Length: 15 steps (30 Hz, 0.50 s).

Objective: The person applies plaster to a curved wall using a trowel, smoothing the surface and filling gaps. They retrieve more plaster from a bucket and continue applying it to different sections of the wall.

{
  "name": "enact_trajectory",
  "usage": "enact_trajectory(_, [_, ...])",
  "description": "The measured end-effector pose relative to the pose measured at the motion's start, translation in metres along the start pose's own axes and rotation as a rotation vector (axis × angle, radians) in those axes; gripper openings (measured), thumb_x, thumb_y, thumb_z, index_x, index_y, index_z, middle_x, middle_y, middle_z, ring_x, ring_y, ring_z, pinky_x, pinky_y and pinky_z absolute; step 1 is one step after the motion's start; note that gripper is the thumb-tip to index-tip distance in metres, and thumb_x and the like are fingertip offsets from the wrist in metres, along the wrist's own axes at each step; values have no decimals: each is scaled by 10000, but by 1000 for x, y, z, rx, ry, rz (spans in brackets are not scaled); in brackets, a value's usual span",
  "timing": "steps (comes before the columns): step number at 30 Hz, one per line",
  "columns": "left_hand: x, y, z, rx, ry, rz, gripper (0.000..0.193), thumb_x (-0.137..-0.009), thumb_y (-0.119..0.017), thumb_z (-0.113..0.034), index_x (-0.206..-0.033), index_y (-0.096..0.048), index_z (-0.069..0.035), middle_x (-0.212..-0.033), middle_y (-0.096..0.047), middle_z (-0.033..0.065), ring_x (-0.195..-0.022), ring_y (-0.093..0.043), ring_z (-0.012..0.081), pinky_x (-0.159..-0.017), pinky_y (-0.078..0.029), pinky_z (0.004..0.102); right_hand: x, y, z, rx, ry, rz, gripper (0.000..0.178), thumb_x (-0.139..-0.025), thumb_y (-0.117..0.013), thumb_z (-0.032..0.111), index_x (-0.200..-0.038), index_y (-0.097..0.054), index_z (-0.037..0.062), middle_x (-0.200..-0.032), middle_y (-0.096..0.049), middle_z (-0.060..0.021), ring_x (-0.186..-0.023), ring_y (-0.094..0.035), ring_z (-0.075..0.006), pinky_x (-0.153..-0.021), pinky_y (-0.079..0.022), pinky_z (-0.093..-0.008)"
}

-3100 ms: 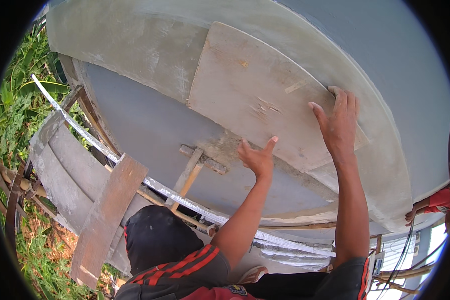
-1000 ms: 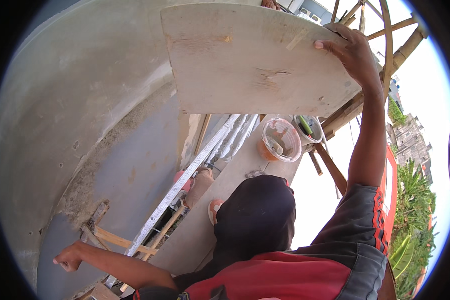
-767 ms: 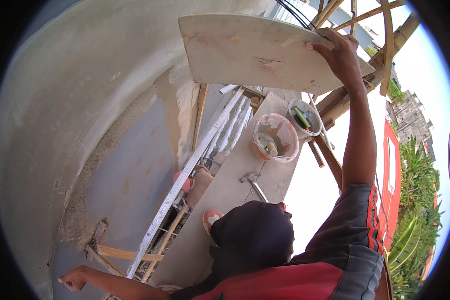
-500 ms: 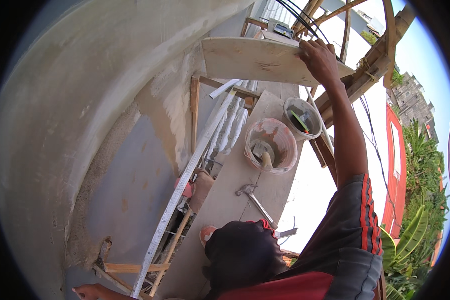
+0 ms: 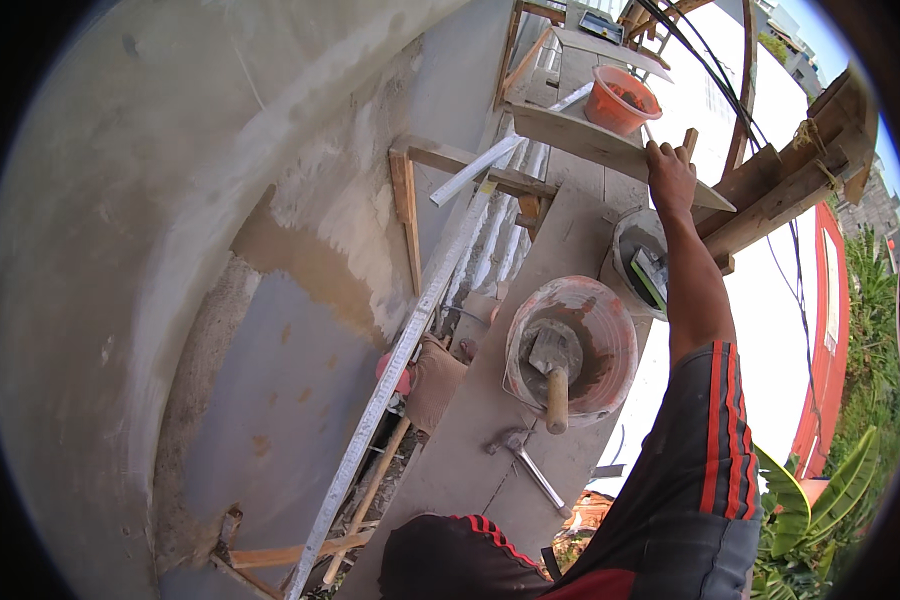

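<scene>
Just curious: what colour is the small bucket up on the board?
Orange bucket, on the board the right hand touches; head view.

- Right arm: extended up and away from the body, nearly straight at the elbow, bare from the edge of a dark short sleeve with red stripes to the wrist.
- Right hand (image 5: pixel 668 172): raised at the far end of the arm, back of the hand toward the camera, fingers (image 5: pixel 658 152) curled closed in a grasp, thumb side to the left.
- Left arm and left hand: outside the picture.
- Lower edge: a dark, red-striped clothed part of the body shows.
</scene>
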<state>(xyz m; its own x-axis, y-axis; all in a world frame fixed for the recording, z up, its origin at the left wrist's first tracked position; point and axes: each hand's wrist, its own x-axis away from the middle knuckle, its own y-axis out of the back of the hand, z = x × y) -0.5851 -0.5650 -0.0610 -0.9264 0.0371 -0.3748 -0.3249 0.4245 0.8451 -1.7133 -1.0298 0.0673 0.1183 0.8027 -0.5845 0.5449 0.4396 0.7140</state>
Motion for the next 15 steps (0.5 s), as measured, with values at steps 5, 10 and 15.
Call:
enact_trajectory(5, [-6, 13, 7, -54, 20, 43, 507, -1003, -741, -510, -1171, -813, -37, -1117, -806, 187, -1008, -770, 318, -907, -625, 443, 12, -62, 28, -56, -42, 266, 183, -1030, -566, 142, -1195, -639, 168, -1092, -731, -101, -1134, -700, -379, -862, -606, -536])
enact_trajectory(10, [-15, 22, 16, -81, 30, 66, 512, -1005, -740, -512, -1189, -809, -40, -1127, -805, 189, -1015, -771, 320, -916, -625, 443, 29, -95, 31, -61, -151, 505, 217, -1031, -544, 124, -1160, -716, 150, -1165, -758, -170, -1183, -720, -405, -918, -613, -550])
enact_trajectory(15, [-26, 14, 17, 17, -66, 136, 516, -1006, -738, -513, -1208, -805, -42, -1136, -804, 192, -1022, -772, 323, -925, -626, 444, -13, -55, 1, -42, -54, 638, 197, -930, -749, 172, -1110, -721, 96, -1145, -778, -190, -1112, -740, -429, -904, -588, -555])
